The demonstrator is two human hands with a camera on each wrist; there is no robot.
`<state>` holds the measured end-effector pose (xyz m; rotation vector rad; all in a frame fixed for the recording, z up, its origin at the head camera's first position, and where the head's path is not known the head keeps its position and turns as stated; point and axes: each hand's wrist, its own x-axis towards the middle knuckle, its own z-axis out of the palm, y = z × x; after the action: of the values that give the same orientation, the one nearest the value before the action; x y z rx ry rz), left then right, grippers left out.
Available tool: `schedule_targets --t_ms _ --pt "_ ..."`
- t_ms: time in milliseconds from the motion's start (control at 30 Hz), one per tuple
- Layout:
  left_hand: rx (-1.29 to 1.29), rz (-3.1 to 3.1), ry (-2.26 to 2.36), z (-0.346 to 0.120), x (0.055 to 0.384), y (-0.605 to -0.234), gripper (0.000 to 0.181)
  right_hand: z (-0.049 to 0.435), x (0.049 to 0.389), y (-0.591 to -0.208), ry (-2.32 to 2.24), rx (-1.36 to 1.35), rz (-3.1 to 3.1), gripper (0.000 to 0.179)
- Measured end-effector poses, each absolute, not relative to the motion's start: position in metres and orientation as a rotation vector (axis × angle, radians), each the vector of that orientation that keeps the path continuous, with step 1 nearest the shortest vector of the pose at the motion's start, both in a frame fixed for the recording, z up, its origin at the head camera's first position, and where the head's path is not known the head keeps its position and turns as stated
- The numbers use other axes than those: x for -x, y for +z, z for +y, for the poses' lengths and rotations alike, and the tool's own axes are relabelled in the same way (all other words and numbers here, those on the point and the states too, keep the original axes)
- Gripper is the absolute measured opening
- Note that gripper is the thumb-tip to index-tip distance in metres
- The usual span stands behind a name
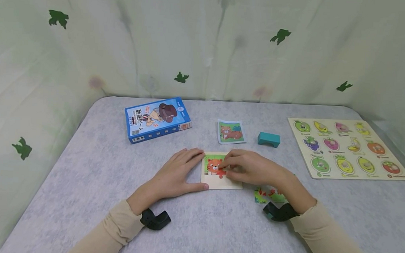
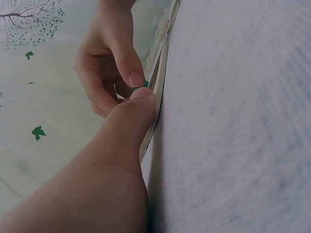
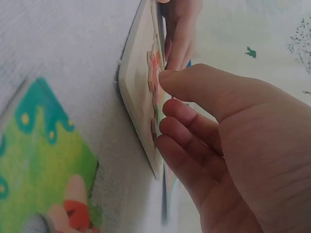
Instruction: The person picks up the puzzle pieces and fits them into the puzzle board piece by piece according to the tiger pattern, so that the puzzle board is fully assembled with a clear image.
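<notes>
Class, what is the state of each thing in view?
Puzzle board: partly filled
Loose pieces: off the board
Left hand: touching the board
Right hand: fingers bent over the board
Blue box: closed, lying flat
Tiger card: face up
Teal block: untouched
Fruit board: lying flat

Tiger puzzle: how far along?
Done: the tiger's face looks assembled on the board.
In hand: the left hand rests at the board's left edge; the right hand works at the picture's right side, any pinched piece unclear.
Left: the board's lower part is bare; loose pieces lie off its lower right corner.
</notes>
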<state>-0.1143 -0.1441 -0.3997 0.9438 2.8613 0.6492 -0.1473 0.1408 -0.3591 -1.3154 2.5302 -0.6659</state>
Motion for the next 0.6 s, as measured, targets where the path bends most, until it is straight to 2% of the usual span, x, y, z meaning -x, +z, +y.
schedule_targets --t_ms 600 --pt "-0.954 2.868 0.665 -0.144 0.113 -0.400 0.095 0.154 0.141 -0.348 -0.649 1.328 2.576 0.027"
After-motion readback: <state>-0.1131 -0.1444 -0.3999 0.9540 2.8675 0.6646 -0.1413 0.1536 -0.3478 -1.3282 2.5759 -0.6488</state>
